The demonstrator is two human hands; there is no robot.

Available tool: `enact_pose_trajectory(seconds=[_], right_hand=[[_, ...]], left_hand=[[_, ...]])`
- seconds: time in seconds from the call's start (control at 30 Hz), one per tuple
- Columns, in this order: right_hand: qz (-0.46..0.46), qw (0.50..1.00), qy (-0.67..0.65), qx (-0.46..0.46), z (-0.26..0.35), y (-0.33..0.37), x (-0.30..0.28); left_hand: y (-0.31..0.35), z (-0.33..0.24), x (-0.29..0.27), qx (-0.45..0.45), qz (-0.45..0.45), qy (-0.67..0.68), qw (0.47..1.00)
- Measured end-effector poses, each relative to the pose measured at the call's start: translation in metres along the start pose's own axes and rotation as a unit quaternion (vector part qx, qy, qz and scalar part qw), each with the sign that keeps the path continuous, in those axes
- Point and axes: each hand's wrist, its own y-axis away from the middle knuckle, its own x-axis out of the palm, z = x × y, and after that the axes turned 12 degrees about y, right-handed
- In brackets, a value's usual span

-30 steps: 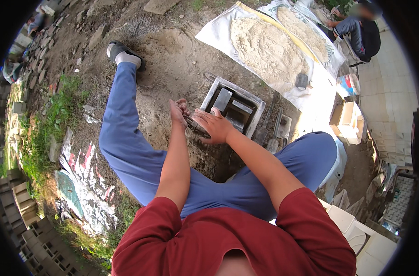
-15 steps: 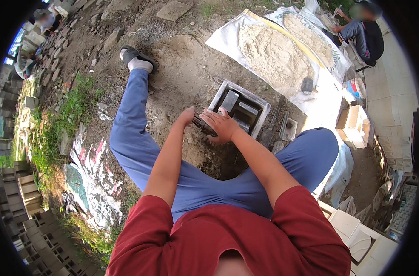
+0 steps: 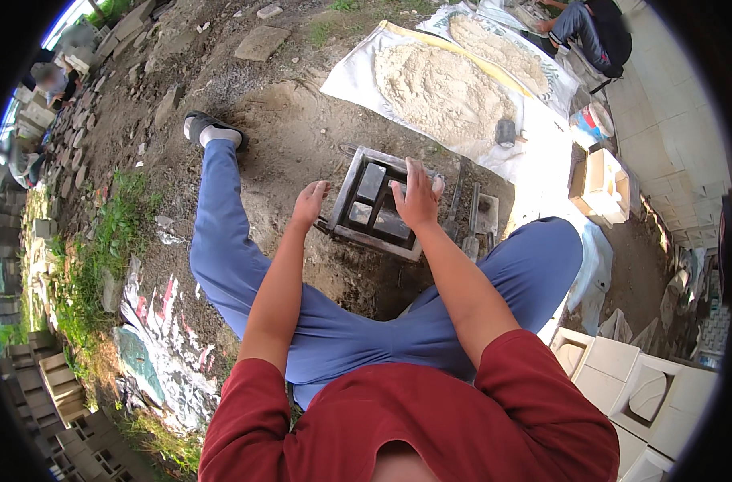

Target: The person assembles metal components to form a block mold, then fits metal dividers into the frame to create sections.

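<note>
On the dirt between my legs sits a box-shaped mould with a pale, dusty rim (image 3: 349,181). Dark rectangular blocks (image 3: 371,182) stand inside it, with gaps between them. Over the mould's right part is my right hand (image 3: 418,197), fingers stretched and apart, holding nothing; it hides some of the inside. Whether it touches the blocks I cannot tell. Just left of the mould my left hand (image 3: 309,203) hangs with loosely extended fingers and nothing visible in it. Dark metal shows at the mould's near left corner, below that hand.
Heaps of pale sand-like powder (image 3: 438,88) lie on white sacks, with a dark cylindrical object (image 3: 505,133) at their edge. Long bars (image 3: 456,193) lie right of the mould. A bucket (image 3: 594,122), an open carton (image 3: 603,189) and pale blocks (image 3: 611,373) stand rightward. A person (image 3: 591,36) sits far right.
My hands were together at the mould's near left corner. They have parted: the right now reaches over the mould, the left stays beside it. The whole view has shifted slightly.
</note>
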Motion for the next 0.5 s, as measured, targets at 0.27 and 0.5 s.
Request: enact_pose_trajectory(seconds=[0.27,0.5], right_hand=[[-0.002,0.846,-0.307,0.436,-0.047,0.038,0.046],[0.034,0.813,-0.413,0.409,-0.044,0.041,0.056]], left_hand=[[-0.047,-0.015,0.067,0.034,0.014,-0.053,0.998],[-0.039,-0.006,0.069,0.011,0.047,-0.05,0.998]])
